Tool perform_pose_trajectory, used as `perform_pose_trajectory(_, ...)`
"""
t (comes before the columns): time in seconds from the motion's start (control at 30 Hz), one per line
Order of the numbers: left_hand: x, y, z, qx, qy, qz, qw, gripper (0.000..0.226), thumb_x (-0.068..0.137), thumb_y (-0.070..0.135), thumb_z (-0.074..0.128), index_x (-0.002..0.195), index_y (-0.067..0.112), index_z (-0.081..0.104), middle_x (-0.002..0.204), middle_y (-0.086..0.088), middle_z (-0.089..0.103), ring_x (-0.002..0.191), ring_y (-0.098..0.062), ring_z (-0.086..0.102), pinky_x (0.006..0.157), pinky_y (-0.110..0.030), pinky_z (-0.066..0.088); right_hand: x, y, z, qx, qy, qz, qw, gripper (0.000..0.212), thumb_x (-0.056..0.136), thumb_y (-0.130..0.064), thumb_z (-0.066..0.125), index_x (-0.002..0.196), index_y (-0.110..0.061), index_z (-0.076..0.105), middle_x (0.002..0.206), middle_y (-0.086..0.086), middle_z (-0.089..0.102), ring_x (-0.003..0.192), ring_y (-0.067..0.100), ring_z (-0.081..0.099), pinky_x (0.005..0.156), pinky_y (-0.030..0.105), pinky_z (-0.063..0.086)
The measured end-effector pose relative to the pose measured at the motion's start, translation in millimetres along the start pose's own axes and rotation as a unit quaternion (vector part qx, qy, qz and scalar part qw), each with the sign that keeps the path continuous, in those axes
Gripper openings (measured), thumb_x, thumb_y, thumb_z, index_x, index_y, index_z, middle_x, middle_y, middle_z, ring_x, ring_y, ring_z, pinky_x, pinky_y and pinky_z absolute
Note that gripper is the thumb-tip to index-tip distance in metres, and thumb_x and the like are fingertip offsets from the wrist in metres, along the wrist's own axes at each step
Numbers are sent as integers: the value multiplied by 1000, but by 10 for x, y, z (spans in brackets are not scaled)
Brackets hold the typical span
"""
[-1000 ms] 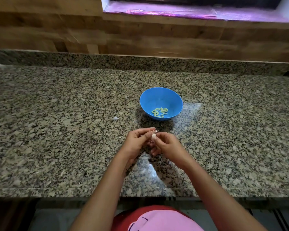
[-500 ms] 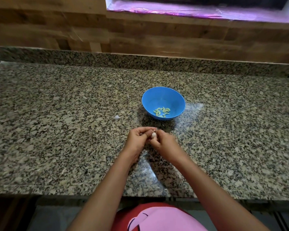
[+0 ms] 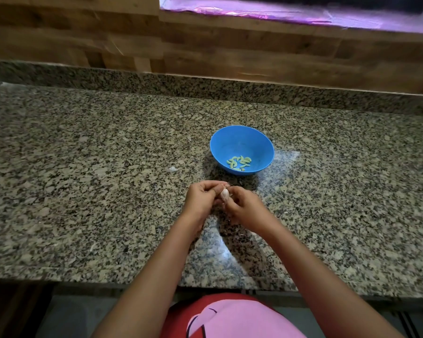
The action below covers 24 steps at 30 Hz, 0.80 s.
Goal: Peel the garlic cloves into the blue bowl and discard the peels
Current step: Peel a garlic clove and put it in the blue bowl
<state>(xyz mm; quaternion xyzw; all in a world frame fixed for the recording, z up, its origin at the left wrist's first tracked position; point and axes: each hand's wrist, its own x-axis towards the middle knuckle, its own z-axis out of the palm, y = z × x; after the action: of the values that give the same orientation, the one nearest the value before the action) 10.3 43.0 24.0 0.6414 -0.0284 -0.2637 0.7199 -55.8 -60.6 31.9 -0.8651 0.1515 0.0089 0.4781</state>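
Two hands, both yours, meet over the desk [image 3: 83, 191], between the bowl and the front edge.

- Left hand [image 3: 200, 198]: fingers [image 3: 211, 185] curled, pinching the garlic clove from its left side.
- Right hand [image 3: 244, 208]: fingers curled too, pinching the same clove from its right side. You cannot tell from this view which fingertips sit on the skin.
- Garlic clove [image 3: 224, 194]: one, pale, with papery skin on it and a thin wisp at its upper end. You hold it clear of the desk between both hands, on the front-edge side of the bowl and near it.
- Blue bowl [image 3: 239, 145]: one, upright on the desk, roughly midway between the left and right edges. It stands nearer the back edge than your hands and apart from them.
- Peeled cloves [image 3: 238, 163]: a small heap, pale yellow-green, lying in the bottom of the bowl toward its front side. The count is too small to read.
- Peel scrap [image 3: 172, 169]: one, white, flat on the desk left of the bowl, touching neither the bowl nor your hands.
- Wooden wall [image 3: 205, 45]: rises behind the back edge.
- Purple sheet [image 3: 279, 13]: runs along the ledge above the wall, toward the right.
- Pink and red garment [image 3: 230, 318]: shows below the front edge, between your forearms.
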Motion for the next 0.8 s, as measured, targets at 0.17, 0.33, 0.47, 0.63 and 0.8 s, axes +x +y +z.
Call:
perform_pose_trajectory(0.17, -2, -29, 20, 18, 2, -3, 1000, 13, 91, -2, 54, 94, -2, 67, 77, -5, 67, 60, -5, 64, 52, -13, 49, -16, 17, 16, -90, 27, -15, 995, 33, 90, -29, 60, 116, -10, 57, 92, 7, 65, 76, 16, 56, 63, 27, 43)
perform_pose_trajectory(0.33, -1, -99, -4, 33, 16, -13, 999, 14, 91, -2, 54, 94, -2, 67, 80, -7, 66, 69, -11, 64, 57, -16, 53, -9, 28, 84, -124, 21, -34, 991, 32, 90, -28, 60, 113, -5, 56, 92, 9, 62, 77, 12, 48, 56, 21, 30)
perform_pose_trajectory(0.47, -20, -118, -10, 27, 21, -20, 999, 16, 91, -4, 53, 83, 3, 65, 74, -5, 65, 59, -5, 63, 53, -15, 52, -16, 40, 120, -142, 4, -32, 989, 33, 93, -29, 55, 115, -5, 52, 106, 12, 62, 83, 14, 48, 64, 23, 30)
perform_pose_trajectory(0.63, -3, -126, -22, 33, 29, -25, 999, 14, 91, -2, 53, 92, -2, 67, 75, -6, 65, 63, -11, 63, 54, -17, 53, -11, 18, 116, -135, -12, -38, 990, 30, 96, -24, 49, 120, -6, 51, 106, 6, 58, 90, 16, 50, 66, 21, 30)
perform_pose_trajectory(0.8, 0, -104, -50, 20, 24, -40, 999, 16, 93, 1, 52, 86, 5, 66, 77, -7, 65, 66, -13, 62, 50, -14, 50, 30, 36, 101, 9, -58, 11, 998, 16, 98, -23, 44, 88, -21, 56, 75, -4, 57, 62, 11, 51, 59, 29, 41)
